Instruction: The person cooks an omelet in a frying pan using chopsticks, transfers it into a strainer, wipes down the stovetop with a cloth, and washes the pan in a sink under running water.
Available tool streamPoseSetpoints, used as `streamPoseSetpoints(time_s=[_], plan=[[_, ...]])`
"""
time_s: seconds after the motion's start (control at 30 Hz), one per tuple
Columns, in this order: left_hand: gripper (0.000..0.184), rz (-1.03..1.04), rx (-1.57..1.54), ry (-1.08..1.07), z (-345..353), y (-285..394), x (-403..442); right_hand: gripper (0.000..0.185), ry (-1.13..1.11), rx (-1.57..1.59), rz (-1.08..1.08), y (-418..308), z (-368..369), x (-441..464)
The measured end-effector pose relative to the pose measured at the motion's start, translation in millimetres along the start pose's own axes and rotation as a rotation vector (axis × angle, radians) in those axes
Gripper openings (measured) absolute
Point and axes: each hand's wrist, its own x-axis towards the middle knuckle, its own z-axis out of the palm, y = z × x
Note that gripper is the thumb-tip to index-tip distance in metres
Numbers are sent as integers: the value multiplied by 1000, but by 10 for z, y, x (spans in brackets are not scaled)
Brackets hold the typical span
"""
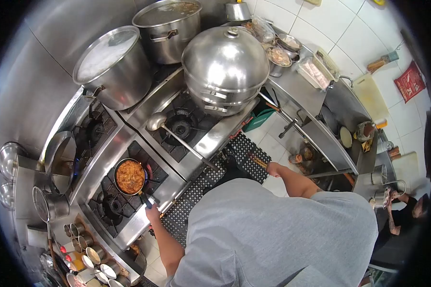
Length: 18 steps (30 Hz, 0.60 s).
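Observation:
My left hand (153,213) is wrapped round the black handle of a frying pan (148,201). The pan sits over a burner on the front stove. Browned food, flat and round like an omelette (130,176), fills most of it. Off to the right, over the black studded floor mat, my right hand (273,169) grips a pair of long wooden chopsticks (257,161). Their tips point away from the pan, up and to the left. A long-handled ladle (156,121) lies across the neighbouring burner, its handle reaching past the stove's front edge.
Two large stockpots (111,67) and a big domed steamer (225,62) stand behind the burners. A wok (61,162) is at left, above several seasoning containers (95,255). A counter with trays (316,71) runs along the right. Another person (407,215) handles a pot at far right.

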Motion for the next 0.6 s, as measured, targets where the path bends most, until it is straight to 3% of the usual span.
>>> streamPoseSetpoints(time_s=[0.07,0.13,0.2,0.27,0.33,0.4,0.6], plan=[[30,-23,-10,-10,-17,48,-66,12,21,-55,-185,378,290,285],[32,-49,-44,-19,-18,116,-106,16,16,-5,-144,302,244,196],[33,-39,-39,-51,8,91,-86,20,-24,137,114,150,154,-9],[34,-17,3,-40,-35,49,-32,19,-115,-447,-205,110,24,-87],[36,-2,61,-12,-1,1,-9,21,-30,-580,-446,430,231,252],[39,1,115,12,10,-60,23,17,11,-495,-547,513,299,333],[47,-47,75,-2,1,12,-56,8,-108,168,91,79,12,-62]])
